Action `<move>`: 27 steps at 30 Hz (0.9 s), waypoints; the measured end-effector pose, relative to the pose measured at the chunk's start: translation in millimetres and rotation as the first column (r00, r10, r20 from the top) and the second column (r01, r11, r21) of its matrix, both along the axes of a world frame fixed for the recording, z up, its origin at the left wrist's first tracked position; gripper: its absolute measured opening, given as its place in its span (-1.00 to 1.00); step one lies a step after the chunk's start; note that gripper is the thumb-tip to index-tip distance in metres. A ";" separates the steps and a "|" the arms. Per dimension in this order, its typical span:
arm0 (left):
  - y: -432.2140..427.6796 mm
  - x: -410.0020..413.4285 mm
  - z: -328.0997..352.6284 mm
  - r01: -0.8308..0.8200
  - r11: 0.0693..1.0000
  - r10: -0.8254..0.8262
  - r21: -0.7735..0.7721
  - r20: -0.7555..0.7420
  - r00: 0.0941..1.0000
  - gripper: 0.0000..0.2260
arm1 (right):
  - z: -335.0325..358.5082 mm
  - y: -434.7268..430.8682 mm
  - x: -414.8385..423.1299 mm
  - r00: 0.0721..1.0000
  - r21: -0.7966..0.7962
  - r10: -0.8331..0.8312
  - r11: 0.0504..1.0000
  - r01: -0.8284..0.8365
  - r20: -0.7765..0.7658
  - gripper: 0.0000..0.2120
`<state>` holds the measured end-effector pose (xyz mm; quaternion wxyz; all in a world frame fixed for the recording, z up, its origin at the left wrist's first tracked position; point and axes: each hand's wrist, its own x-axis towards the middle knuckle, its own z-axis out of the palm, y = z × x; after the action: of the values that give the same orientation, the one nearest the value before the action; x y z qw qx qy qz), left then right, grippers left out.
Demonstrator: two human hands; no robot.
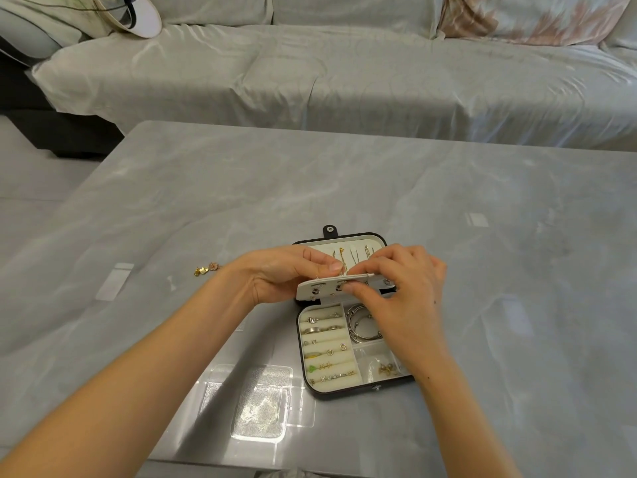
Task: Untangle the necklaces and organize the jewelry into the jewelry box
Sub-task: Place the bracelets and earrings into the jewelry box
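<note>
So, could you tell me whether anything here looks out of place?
Yes: a few small gold pieces lie loose on the table, left of the box and apart from it, while the rings sit inside.

The left forearm point(155, 374) and right forearm point(458, 391) are slim and bare as far up as I can see. The left hand point(275, 274) and right hand point(403, 288) have short, plain nails, and 2 small dark moles mark the right wrist and forearm.
</note>
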<state>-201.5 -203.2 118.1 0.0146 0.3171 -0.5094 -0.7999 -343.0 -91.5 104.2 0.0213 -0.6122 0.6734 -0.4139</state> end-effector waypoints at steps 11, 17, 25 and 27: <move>-6.1 -1.5 6.1 0.066 0.987 -0.059 -0.148 0.049 0.997 -0.83 | -1.4 -1.0 -0.5 1.000 -0.009 0.001 1.000 -0.001 -0.018 -0.86; -17.1 0.1 8.7 0.145 0.939 -0.103 -0.312 0.148 0.984 -0.95 | -2.7 -3.8 0.0 1.000 -0.015 -0.015 1.000 0.014 -0.023 -0.89; -31.7 -6.0 22.8 0.263 0.899 -0.151 -0.350 0.316 0.937 -0.87 | -1.4 -12.4 -0.7 1.000 -0.019 -0.006 1.000 0.006 -0.010 -0.89; -34.3 -7.4 25.4 0.266 0.894 -0.129 -0.360 0.360 0.924 -0.76 | -0.8 -14.2 -1.1 1.000 -0.023 0.001 1.000 -0.001 -0.003 -0.89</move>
<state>-209.0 -237.4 143.6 -0.0877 0.3813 -0.6878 -0.6114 -344.1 -105.7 103.4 0.0137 -0.6133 0.6683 -0.4207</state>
